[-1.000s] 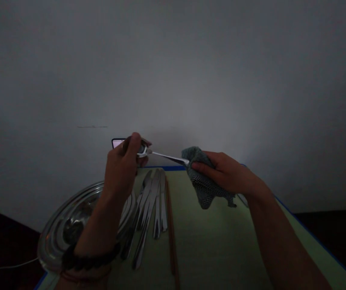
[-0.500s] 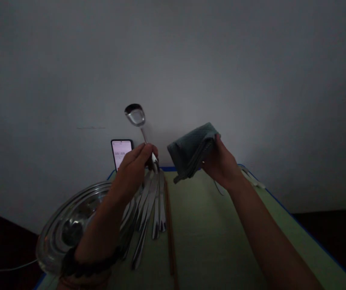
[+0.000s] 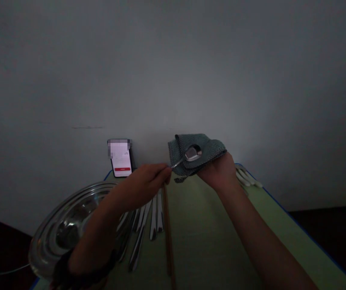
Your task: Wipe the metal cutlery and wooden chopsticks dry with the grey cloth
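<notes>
My left hand [image 3: 149, 183] is closed round the handle of a shiny metal spoon [image 3: 192, 153], which points to the right. The spoon's bowl lies on a folded grey-green cloth [image 3: 204, 143]. From below and the right, my right hand [image 3: 221, 173] supports this cloth; its fingers are mostly hidden under the fabric. Below my left hand, several metal cutlery pieces [image 3: 139, 237] lie on the table with their handles toward me. A pair of brown chopsticks [image 3: 168, 241] lies just right of them.
Nested steel bowls [image 3: 44, 229] stand at the left of the green table [image 3: 209, 249]. A phone [image 3: 121, 159] leans against the wall [image 3: 173, 72] behind. White-handled utensils [image 3: 248, 177] lie at the back right edge.
My left hand has swung the spoon from upright down to the right, onto the cloth. My right hand has turned the cloth so that it lies flatter and more spread.
</notes>
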A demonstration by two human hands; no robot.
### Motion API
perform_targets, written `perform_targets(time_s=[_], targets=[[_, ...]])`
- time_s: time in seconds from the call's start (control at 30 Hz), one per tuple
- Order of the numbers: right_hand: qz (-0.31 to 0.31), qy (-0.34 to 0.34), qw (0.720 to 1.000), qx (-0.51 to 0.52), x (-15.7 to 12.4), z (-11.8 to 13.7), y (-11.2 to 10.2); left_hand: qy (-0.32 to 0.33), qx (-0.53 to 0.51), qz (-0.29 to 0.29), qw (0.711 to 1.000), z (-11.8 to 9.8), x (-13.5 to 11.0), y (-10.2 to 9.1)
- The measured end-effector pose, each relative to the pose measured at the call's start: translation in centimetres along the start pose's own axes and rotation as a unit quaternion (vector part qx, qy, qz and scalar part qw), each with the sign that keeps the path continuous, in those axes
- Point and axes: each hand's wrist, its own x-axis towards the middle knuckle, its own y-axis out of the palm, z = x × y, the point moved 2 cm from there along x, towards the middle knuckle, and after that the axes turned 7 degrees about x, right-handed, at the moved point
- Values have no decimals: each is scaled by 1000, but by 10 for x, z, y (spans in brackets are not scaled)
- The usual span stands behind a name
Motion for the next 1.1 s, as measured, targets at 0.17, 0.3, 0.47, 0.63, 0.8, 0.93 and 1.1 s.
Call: perform_targets(time_s=[0.17,0.3,0.47,0.63,0.8,0.93,1.1], targets=[[-24,23,998,44,-1,0,11,-4,24,-21,999,0,3,6],[-91,96,987,96,-4,-10,14,-5,30,-22,999,-1,4,7],[-76,105,990,49,-8,-23,13,-1,43,-12,999,-2,3,6],[-64,43,993,-88,-7,-19,2,-8,40,-3,999,-2,0,4],[-88,-46,928,-360,-10,-1,3,-12,10,4,1000,-4,-2,1],[-134,-109,861,-478,-13,3,9,-12,20,1,1000,-5,-3,-1],[-48,-78,855,-511,-13,5,7,-14,31,-5,999,2,-5,-8]])
